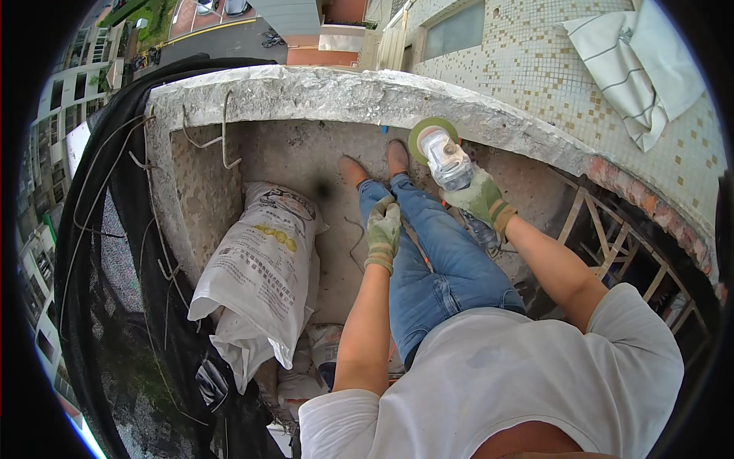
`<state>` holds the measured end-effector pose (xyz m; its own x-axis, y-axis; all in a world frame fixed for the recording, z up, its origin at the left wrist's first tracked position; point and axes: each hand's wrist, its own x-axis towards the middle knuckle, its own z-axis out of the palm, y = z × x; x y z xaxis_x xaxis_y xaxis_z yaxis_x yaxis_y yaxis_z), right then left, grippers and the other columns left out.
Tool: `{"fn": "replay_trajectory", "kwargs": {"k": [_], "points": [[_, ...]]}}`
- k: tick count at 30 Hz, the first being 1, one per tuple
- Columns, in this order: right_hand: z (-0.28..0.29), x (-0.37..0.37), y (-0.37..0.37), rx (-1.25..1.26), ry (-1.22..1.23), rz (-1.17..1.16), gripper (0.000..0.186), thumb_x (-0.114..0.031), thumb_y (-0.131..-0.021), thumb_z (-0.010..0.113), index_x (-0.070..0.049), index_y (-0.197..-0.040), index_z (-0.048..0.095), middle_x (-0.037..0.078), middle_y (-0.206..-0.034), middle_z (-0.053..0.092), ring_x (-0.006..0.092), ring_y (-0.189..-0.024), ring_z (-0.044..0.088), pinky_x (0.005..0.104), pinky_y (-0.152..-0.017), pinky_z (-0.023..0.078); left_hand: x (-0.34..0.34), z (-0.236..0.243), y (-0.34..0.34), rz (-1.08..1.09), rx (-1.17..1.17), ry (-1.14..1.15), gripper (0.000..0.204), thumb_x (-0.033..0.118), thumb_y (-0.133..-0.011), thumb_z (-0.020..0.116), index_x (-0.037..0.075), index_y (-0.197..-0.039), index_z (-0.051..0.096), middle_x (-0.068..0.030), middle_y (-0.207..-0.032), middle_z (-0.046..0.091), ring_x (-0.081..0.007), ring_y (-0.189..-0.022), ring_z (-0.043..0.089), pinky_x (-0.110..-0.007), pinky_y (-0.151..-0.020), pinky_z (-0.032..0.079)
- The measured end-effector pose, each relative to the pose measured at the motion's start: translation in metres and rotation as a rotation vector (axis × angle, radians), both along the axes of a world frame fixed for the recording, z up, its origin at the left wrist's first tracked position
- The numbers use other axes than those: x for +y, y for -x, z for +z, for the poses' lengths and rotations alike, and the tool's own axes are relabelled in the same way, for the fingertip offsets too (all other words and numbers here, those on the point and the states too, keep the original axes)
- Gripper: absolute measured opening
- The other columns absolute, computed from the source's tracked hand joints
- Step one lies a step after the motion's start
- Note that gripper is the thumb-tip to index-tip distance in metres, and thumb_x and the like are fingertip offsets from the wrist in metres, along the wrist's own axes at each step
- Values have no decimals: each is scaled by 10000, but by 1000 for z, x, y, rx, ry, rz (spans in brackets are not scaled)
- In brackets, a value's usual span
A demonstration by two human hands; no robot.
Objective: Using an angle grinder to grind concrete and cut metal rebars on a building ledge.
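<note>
My right hand (pixel 478 197), in a green work glove, grips an angle grinder (pixel 451 163) with a round disc (pixel 426 136), held just below the inner edge of the concrete parapet (pixel 321 96). My left hand (pixel 382 229), also gloved, is in front of my jeans (pixel 451 283) with its fingers curled; whether it holds anything is hidden. My brown shoes (pixel 397 157) stand on the bare concrete floor (pixel 290 153).
White sacks (pixel 252 268) lie at my left. Bent rebar (pixel 229 130) juts from the parapet. Black netting (pixel 115 268) drapes outside it. A metal lattice (pixel 604 237) is on my right. Beyond are a tiled wall (pixel 520 69), a hanging cloth (pixel 627 69) and a street far below (pixel 214 46).
</note>
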<state>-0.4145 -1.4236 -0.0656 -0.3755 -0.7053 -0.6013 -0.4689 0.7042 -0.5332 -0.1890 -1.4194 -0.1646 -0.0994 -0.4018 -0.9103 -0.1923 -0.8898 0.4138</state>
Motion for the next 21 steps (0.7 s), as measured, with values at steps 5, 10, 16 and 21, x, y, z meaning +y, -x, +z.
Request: {"fn": "replay_trajectory", "kwargs": {"k": [5, 10, 16, 21], "points": [[-28, -22, -9, 37, 29, 34, 634, -401, -656, 799, -6, -1128, 645, 219, -1041, 697, 350, -994, 683, 391, -858, 535, -14, 26, 30, 62, 313, -23, 461, 194, -934, 611, 11, -1346, 518, -81, -1170, 633, -152, -939, 614, -275, -807, 486], [-45, -44, -13, -9, -49, 61, 663, -411, -646, 788, 12, -1136, 647, 230, -1033, 695, 348, -998, 677, 390, -872, 524, -13, 28, 57, -70, 768, -47, 507, 266, -932, 649, 53, -1354, 466, -39, -1255, 594, -119, -972, 604, -258, -810, 496], [-68, -57, -12, -87, -78, 51, 627, -414, -646, 768, 18, -1090, 668, 244, -1011, 691, 353, -974, 679, 397, -849, 529, 10, -14, 78, 300, 779, -349, 466, 376, -1012, 494, 54, -1348, 464, -71, -1281, 580, -175, -1120, 598, -275, -962, 476], [-86, -56, -8, -137, -48, 142, 588, -395, -642, 763, 22, -1048, 676, 245, -985, 695, 354, -956, 682, 395, -831, 531, 16, -35, 87, 438, 851, -390, 611, 428, -1005, 489, 6, -1431, 376, -119, -1350, 534, -227, -1241, 517, -256, -1070, 389]]}}
